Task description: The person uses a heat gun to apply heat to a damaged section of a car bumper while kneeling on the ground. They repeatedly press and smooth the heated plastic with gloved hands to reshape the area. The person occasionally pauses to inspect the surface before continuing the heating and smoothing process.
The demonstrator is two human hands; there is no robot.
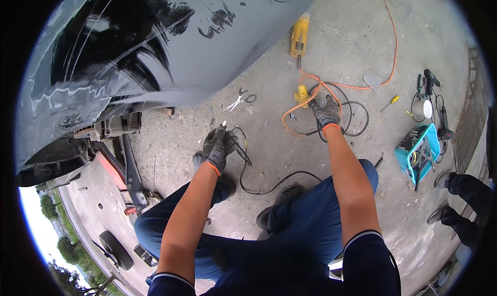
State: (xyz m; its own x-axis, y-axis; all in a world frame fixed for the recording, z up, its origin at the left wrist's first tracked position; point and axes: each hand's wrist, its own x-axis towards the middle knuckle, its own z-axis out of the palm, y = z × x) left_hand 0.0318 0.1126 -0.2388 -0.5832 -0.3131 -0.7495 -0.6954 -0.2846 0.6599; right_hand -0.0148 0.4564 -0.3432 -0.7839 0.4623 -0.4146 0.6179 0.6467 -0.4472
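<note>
My left hand [220, 145], in a grey work glove, is closed around a slim corded tool with a pale tip [224, 123]. Most of that tool is hidden by the fingers. From it a black cord [244, 177] trails over the concrete toward my knee. My right hand [326, 112], gloved too, is closed on looped cords, among them an orange cord [341, 96]. A yellow connector [302, 95] lies right beside its fingers. Just beyond my left hand, scissors [239, 100] rest with blades apart on the floor. A yellow power box [300, 36] sits farther off.
A scuffed grey car body panel [222, 52] looms at upper left, with a red floor jack [110, 170] below it. At right are a screwdriver [391, 103], a black power tool [430, 82], a teal basket [432, 135] of tools and another person's legs [466, 192]. A wheel [116, 250] lies lower left.
</note>
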